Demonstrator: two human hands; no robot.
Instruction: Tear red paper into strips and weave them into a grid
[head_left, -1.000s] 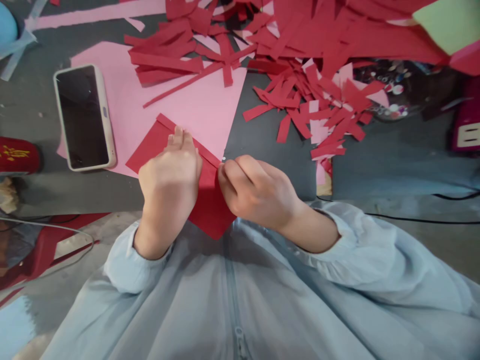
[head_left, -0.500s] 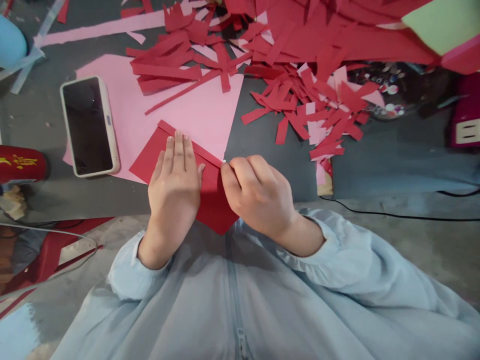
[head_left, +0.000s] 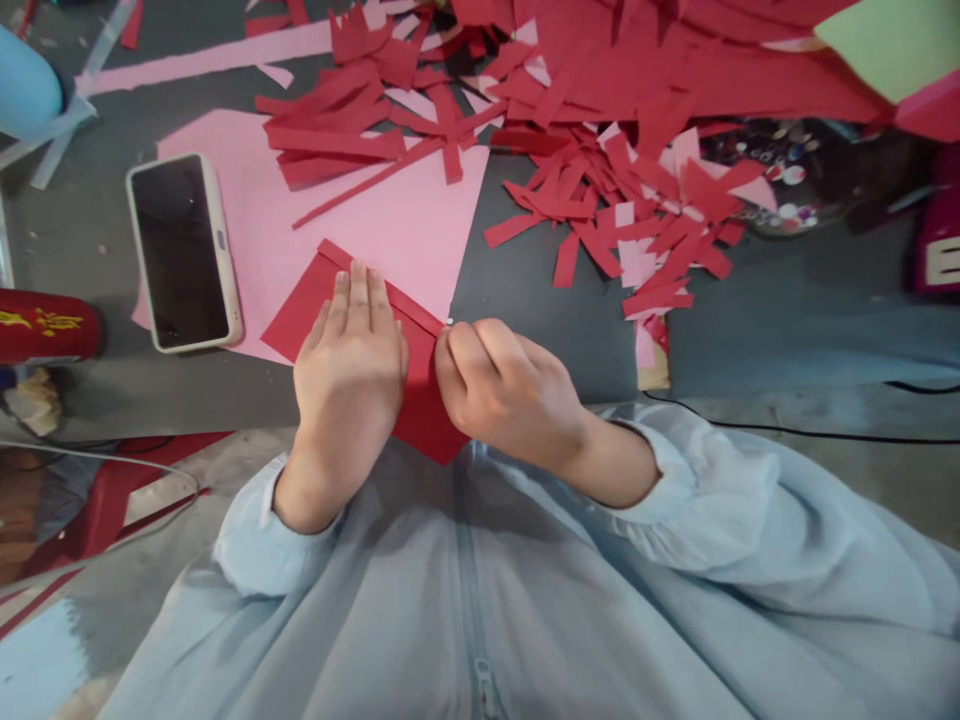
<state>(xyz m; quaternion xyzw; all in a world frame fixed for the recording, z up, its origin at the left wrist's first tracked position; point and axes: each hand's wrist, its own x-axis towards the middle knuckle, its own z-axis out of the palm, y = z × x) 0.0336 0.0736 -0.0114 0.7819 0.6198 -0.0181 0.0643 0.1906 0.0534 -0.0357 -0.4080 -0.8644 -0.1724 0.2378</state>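
A sheet of red paper (head_left: 429,405) lies at the table's near edge, its lower corner reaching past the edge toward my jacket. Along its upper side runs a narrow folded strip (head_left: 411,308). My left hand (head_left: 351,370) rests flat on the sheet, fingers stretched out and their tips on the fold. Curled fingers of my right hand (head_left: 506,385) are closed on the right end of that fold; the pinched paper is mostly hidden by them. Beneath the red sheet's upper left part is a larger pink sheet (head_left: 405,215).
A phone (head_left: 184,255) lies on the pink sheet's left side. Red and pink paper strips (head_left: 559,195) are heaped at the back. A tray of shiny beads (head_left: 787,185) sits at the right. A red can (head_left: 49,328) lies at the left, near a blue object (head_left: 28,85).
My right hand has shifted slightly left along the folded edge. My left hand stays flat on the sheet, its thumb now closer to its fingers.
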